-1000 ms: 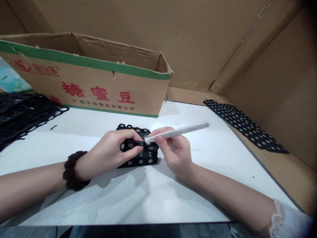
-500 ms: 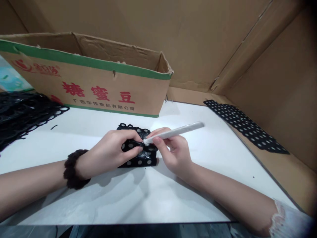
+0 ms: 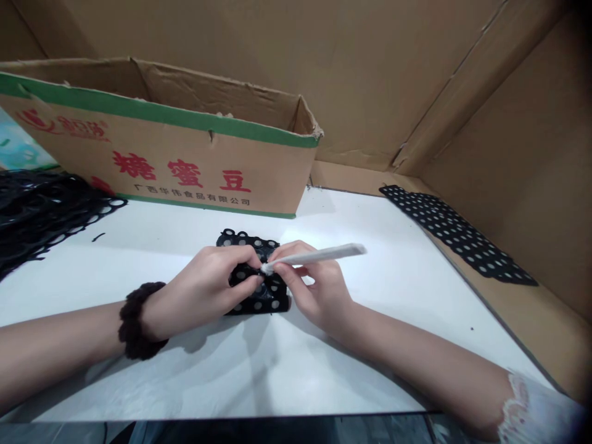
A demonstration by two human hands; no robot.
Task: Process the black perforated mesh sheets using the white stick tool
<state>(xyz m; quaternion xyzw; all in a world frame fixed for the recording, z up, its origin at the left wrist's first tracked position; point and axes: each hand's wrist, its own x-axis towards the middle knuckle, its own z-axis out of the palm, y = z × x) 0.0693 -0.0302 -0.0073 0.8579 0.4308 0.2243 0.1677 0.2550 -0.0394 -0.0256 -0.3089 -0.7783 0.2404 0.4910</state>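
A small black perforated sheet [image 3: 252, 243] lies on the white table [image 3: 277, 364] in front of me. My left hand [image 3: 208, 287] pinches its middle, fingers closed on it. My right hand [image 3: 314, 290] grips a white stick-like tool [image 3: 319, 254], whose tip presses against the sheet right beside my left fingertips. A dark scrunchie sits on my left wrist.
A cardboard box [image 3: 176, 160] with a green stripe and red characters stands behind the sheet. A heap of black perforated sheets [image 3: 41, 213] lies at the left edge. Another perforated strip [image 3: 457, 234] rests at the right, against the cardboard walls [image 3: 522, 166].
The white tool has tilted lower and shifted slightly left, its tip staying on the sheet. Both hands have edged a little left and nearer to me.
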